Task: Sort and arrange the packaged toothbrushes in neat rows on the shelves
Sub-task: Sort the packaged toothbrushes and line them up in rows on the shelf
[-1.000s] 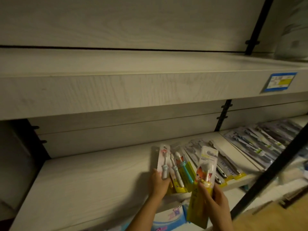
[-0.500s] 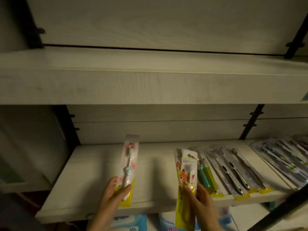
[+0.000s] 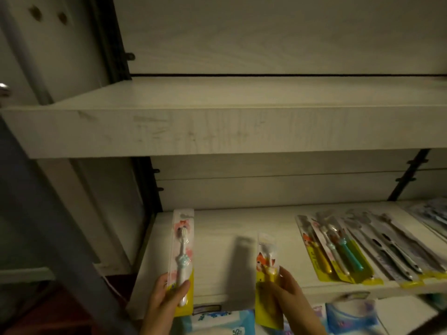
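Two hands each hold one toothbrush pack in front of the lower shelf (image 3: pixel 217 240).

The left hand (image 3: pixel 167 294) grips the bottom part of a pink and white pack (image 3: pixel 182 247). Its thumb lies across the front and its fingers curl round the back. This pack is long and thin. Its long side runs from the hand up toward the back of the shelf, almost straight. The brush head is at the far end and the handle end is by the hand. The yellow bottom edge sticks out past the front of the shelf. The pack is at the left end of the shelf. I cannot tell if it touches the wood.

The right hand (image 3: pixel 291 296) pinches a smaller pack with an orange fox (image 3: pixel 267 259) by its yellow lower part. This pack stands up, brush head on top. It is near the middle of the shelf front and its bottom hangs lower than the shelf edge. Its dark shadow (image 3: pixel 242 262) falls on the wood just to its left.

More packs lie flat on the right side of the shelf. The colourful packs (image 3: pixel 338 255) overlap each other, yellow ends at the front edge and brush heads at the back, leaning a little left. Beside them lie grey packs (image 3: pixel 391 247), pointing the same way.

One bare upper shelf (image 3: pixel 217 131) sits above. Blue packets (image 3: pixel 217 322) show underneath.
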Action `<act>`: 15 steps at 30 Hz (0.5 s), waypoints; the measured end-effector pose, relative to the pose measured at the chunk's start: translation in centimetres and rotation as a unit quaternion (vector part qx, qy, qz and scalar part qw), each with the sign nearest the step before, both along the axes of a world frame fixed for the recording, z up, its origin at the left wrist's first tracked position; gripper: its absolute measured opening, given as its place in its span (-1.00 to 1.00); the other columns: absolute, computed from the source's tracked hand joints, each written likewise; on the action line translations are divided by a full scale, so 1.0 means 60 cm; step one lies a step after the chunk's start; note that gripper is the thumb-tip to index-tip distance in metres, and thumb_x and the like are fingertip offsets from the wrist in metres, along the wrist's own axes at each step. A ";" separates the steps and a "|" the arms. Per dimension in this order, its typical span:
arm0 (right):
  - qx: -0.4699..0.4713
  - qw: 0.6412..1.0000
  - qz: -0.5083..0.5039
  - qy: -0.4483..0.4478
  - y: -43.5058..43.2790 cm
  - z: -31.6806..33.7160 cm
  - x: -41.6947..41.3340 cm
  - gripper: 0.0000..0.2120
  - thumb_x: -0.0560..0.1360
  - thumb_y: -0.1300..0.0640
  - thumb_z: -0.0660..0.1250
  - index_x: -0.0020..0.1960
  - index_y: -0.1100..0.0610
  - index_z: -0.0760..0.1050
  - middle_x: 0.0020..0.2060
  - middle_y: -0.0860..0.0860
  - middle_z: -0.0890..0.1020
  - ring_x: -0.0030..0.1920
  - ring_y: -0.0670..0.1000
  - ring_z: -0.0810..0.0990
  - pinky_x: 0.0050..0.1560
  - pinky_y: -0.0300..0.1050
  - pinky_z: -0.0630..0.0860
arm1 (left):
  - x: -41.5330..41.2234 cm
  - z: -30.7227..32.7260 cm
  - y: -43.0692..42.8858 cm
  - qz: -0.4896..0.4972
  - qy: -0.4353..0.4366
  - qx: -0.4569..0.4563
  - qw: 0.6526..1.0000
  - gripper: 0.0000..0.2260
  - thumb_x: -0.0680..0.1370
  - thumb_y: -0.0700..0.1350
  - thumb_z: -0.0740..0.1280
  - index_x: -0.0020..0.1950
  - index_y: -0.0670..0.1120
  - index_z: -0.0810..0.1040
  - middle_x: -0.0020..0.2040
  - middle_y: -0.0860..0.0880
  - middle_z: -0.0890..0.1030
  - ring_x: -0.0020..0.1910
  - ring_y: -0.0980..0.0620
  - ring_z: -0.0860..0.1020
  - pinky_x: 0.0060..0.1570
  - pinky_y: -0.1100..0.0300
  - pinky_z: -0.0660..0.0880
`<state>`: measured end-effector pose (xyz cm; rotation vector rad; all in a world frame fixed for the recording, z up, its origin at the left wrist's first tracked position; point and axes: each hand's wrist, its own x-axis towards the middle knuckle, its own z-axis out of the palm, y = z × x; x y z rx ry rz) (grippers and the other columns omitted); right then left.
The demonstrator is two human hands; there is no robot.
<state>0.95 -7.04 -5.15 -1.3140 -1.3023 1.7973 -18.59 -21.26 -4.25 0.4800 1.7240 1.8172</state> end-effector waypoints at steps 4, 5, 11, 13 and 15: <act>0.053 0.997 0.003 -0.062 0.035 0.022 -0.036 -0.48 0.53 0.29 0.26 0.40 0.07 0.16 0.11 0.14 0.52 0.03 0.14 0.55 -0.04 0.04 0.58 | -0.009 -0.004 -0.004 -0.011 -0.005 0.004 1.000 -0.74 0.32 -0.32 0.49 -0.08 -0.15 0.52 -0.32 -0.04 0.60 -0.25 -0.02 0.48 -0.44 0.50 0.40; 0.074 0.993 0.011 -0.094 0.054 0.020 -0.045 -0.47 0.53 0.28 0.25 0.43 0.09 0.13 0.20 0.18 0.48 0.11 0.18 0.53 0.07 0.13 0.55 | -0.010 -0.003 -0.003 -0.014 -0.002 0.006 1.000 -0.70 0.24 -0.24 0.50 -0.09 -0.14 0.53 -0.37 0.00 0.61 -0.27 -0.01 0.48 -0.44 0.50 0.40; 0.109 0.976 0.053 -0.179 0.118 0.003 -0.066 -0.62 0.57 0.19 0.20 0.35 0.21 0.23 0.03 0.15 0.48 0.03 0.16 0.52 0.12 0.10 0.51 | -0.012 -0.003 0.007 -0.019 0.016 -0.007 1.000 -0.79 0.39 -0.39 0.44 -0.07 -0.18 0.52 -0.31 -0.09 0.59 -0.27 -0.04 0.48 -0.45 0.48 0.40; 0.115 0.968 0.065 -0.213 0.125 -0.013 -0.063 -0.67 0.57 0.16 0.21 0.29 0.22 0.28 0.04 0.16 0.51 0.05 0.16 0.53 0.18 0.14 0.49 | -0.013 -0.002 0.006 -0.026 0.027 -0.011 0.999 -0.80 0.40 -0.43 0.39 -0.09 -0.16 0.52 -0.32 -0.08 0.59 -0.28 -0.02 0.48 -0.44 0.49 0.40; 0.144 0.950 0.075 -0.266 0.128 -0.025 -0.059 -0.69 0.55 0.14 0.25 0.24 0.21 0.32 0.09 0.18 0.52 0.04 0.12 0.53 0.19 0.09 0.49 | -0.013 -0.001 0.006 -0.021 0.023 -0.011 0.999 -0.81 0.41 -0.43 0.38 -0.08 -0.18 0.52 -0.27 -0.11 0.59 -0.26 -0.01 0.48 -0.44 0.52 0.39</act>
